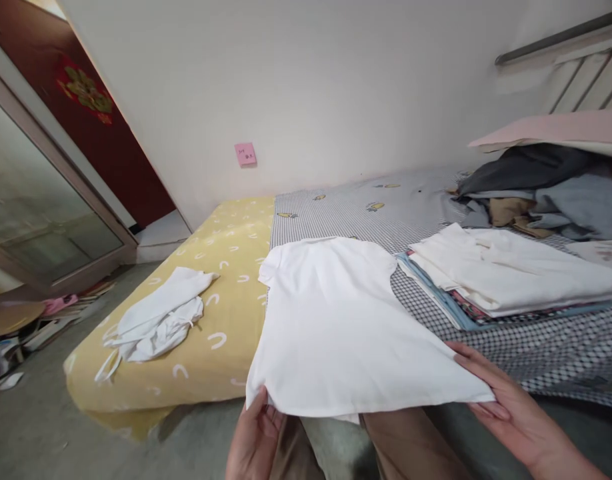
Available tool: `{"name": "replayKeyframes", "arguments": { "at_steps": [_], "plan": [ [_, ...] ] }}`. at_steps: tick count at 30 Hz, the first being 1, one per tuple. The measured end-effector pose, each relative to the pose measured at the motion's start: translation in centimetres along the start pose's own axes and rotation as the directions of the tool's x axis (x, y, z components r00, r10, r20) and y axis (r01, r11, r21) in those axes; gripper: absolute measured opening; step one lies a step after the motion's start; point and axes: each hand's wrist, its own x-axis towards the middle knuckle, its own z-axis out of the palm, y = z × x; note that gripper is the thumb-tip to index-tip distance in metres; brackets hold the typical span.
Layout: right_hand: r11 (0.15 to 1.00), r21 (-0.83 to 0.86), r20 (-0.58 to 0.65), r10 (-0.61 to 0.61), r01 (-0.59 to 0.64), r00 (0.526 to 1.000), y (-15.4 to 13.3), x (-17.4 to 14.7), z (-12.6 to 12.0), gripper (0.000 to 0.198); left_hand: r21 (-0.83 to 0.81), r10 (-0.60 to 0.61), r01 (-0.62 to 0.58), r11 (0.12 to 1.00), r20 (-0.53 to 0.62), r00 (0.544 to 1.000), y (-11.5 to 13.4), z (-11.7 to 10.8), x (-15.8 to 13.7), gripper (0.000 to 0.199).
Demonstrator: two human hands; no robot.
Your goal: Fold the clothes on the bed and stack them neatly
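A white short-sleeved shirt (pixel 331 327) lies spread on the bed, its collar end toward the wall and its hem toward me. The hem hangs past the bed's front edge, over my legs. My left hand (pixel 259 427) pinches the left hem corner between thumb and fingers. At the right hem corner, my right hand (pixel 491 387) grips the cloth, thumb on top and fingers beneath. Just right of the shirt sits a stack of folded clothes (pixel 516 267), white on top with blue and patterned cloth below.
A crumpled white garment (pixel 161 317) rests on the yellow bedcover (pixel 236 253) at left. Dark and grey clothes (pixel 551 180) are heaped at the far right, under a pink sheet-like item (pixel 561 127). A pink note (pixel 245 155) is on the wall.
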Motion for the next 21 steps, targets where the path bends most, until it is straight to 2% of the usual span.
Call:
{"name": "replayKeyframes", "arguments": {
  "at_steps": [3,6,8,11,13,14,15,16,17,19,20,21],
  "plan": [
    [0.988,-0.04,0.019,0.149,-0.148,0.989,1.7,-0.3,-0.8,0.058,0.004,-0.014,0.014,1.0,-0.021,1.0,-0.5,0.0,-0.2,0.021],
    [0.971,-0.174,-0.081,0.153,-0.166,0.985,4.0,0.2,-1.9,0.062,-0.01,-0.066,0.065,0.998,-0.042,0.997,-1.4,-0.2,0.0,0.017],
    [0.952,-0.281,-0.174,0.073,-0.12,0.982,5.2,0.7,-2.7,0.061,-0.041,-0.09,0.088,0.995,-0.042,0.995,-2.1,-0.6,0.2,0.016],
    [0.91,-0.413,-0.231,-0.156,0.048,0.96,6.0,1.0,-3.2,0.054,-0.095,-0.078,0.077,0.992,-0.002,0.997,-3.0,-1.5,0.9,0.015],
    [0.83,-0.517,-0.159,-0.336,0.211,0.928,6.1,0.7,-2.6,0.046,-0.106,-0.055,0.057,0.993,0.029,0.998,-3.5,-2.3,1.5,0.013],
    [0.757,-0.577,-0.083,-0.427,0.306,0.9,6.1,0.4,-2.0,0.042,-0.102,-0.049,0.052,0.993,0.035,0.998,-3.7,-2.7,1.8,0.012],
    [0.66,-0.632,0.018,-0.512,0.407,0.859,6.2,0.0,-1.2,0.038,-0.095,-0.047,0.05,0.994,0.032,0.998,-3.9,-3.0,2.2,0.012],
    [0.537,-0.67,0.137,-0.588,0.512,0.797,6.4,-0.6,-0.1,0.033,-0.087,-0.049,0.051,0.995,0.024,0.999,-4.1,-3.4,2.5,0.012],
    [0.395,-0.685,0.262,-0.65,0.611,0.714,6.8,-1.2,1.0,0.029,-0.081,-0.053,0.054,0.995,0.013,0.999,-4.2,-3.7,2.8,0.013],
    [0.102,-0.653,0.476,-0.715,0.751,0.511,7.7,-2.5,3.4,0.022,-0.079,-0.056,0.056,0.995,0.0,0.998,-4.6,-4.0,3.1,0.014],
    [-0.017,-0.619,0.557,-0.714,0.785,0.424,8.3,-3.1,4.5,0.02,-0.078,-0.055,0.055,0.995,-0.001,0.998,-4.7,-4.1,3.2,0.013],
    [-0.103,-0.586,0.618,-0.698,0.804,0.361,8.9,-3.7,5.5,0.021,-0.078,-0.055,0.055,0.995,0.002,0.998,-4.7,-4.1,3.3,0.013]
  ]
}}
